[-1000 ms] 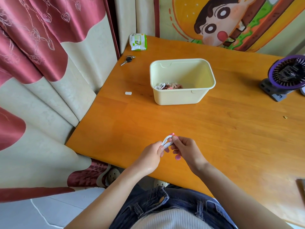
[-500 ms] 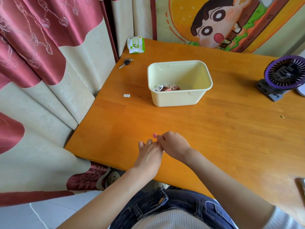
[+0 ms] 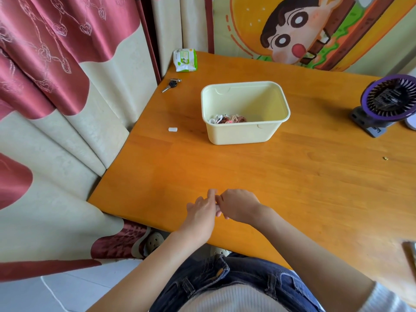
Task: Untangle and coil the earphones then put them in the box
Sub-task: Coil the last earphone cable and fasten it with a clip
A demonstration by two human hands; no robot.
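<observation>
Fingers point(image 3: 211, 194) meeting, left hand point(image 3: 200, 211), right hand point(image 3: 239, 204) seemingly curled

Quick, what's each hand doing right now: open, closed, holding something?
Left hand: palm side hidden; cannot tell.
Right hand: fingers curled under, contents hidden; cannot tell.

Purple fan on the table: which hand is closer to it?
Right. The right hand is by the near edge of the table, well short of the fan; the left hand is beside it, on the side away from the fan.
</observation>
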